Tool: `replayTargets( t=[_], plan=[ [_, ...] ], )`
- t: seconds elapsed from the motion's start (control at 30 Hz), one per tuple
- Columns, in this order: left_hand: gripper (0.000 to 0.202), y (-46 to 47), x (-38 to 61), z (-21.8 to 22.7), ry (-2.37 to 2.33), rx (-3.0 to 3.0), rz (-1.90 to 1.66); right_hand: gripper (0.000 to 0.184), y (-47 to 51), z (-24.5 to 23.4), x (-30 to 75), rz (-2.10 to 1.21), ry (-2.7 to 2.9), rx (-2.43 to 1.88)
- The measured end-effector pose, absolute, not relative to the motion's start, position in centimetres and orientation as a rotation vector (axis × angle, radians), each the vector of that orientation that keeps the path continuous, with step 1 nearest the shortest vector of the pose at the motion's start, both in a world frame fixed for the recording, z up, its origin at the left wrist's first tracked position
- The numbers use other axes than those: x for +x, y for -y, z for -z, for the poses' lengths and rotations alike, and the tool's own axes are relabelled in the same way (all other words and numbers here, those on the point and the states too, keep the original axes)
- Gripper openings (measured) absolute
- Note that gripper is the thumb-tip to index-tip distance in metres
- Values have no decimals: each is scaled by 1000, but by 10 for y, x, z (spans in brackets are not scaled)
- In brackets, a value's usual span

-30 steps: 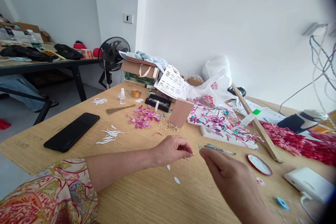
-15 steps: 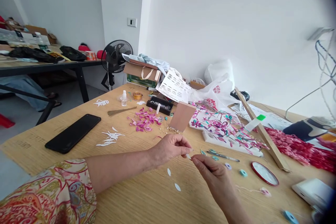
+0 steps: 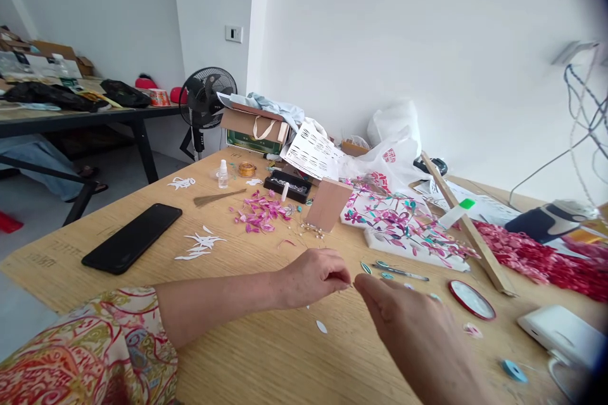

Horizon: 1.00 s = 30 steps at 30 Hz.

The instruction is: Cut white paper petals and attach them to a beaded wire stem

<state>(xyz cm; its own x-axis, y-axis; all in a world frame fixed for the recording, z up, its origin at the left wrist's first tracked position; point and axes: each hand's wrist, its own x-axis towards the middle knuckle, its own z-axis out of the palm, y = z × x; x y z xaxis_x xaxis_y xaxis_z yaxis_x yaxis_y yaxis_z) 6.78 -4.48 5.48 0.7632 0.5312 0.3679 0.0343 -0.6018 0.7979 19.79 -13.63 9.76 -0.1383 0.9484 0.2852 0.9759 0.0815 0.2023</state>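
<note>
My left hand (image 3: 314, 277) is closed in a pinch above the wooden table. Fingertip to fingertip with it, my right hand (image 3: 401, 307) is also pinched, its back turned up. Whatever lies between them is almost fully hidden; only a tiny sliver shows. Below the hands a white leaf-shaped piece (image 3: 322, 327) lies on the tabletop, with the tip of another just peeking out under my left hand. Past my right fingertips are a teal-edged leaf shape (image 3: 365, 267) and a pen-like tool (image 3: 408, 275). A red-rimmed round dish (image 3: 472, 299) sits to the right.
Pink petals (image 3: 260, 212), white slivers (image 3: 202, 243) and a black phone (image 3: 133, 237) lie to the left. Behind my hands stand an upright wooden block (image 3: 329, 204) and pink flower sprays (image 3: 403, 218). A wooden bar (image 3: 487, 259), red thread bundles (image 3: 536, 259) and a white device (image 3: 560, 332) are right.
My right hand has rolled over, back upward, and both hands have shifted slightly right. The white piece seen between the fingertips is now hidden. The view has shifted slightly.
</note>
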Motion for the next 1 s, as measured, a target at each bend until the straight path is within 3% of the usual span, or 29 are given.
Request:
replayTargets(
  t=[0.2,0.3,0.47,0.8,1.0],
  plan=[
    [5,46,68,-56,-329,1685,-637,27,109,-101,227,-531,2028,-1771],
    [13,45,69,-57,-361,1387,-633,28,103,-78,230,-689,1771,-1650],
    [11,44,72,-59,-508,1355,-751,33,110,-53,211,-486,1738,-1646],
    [3,34,69,-54,-621,1875,-795,34,131,-55,189,489,2090,-1778],
    [8,37,68,-54,-464,2208,-748,26,134,-77,197,512,2227,-1888]
  ],
)
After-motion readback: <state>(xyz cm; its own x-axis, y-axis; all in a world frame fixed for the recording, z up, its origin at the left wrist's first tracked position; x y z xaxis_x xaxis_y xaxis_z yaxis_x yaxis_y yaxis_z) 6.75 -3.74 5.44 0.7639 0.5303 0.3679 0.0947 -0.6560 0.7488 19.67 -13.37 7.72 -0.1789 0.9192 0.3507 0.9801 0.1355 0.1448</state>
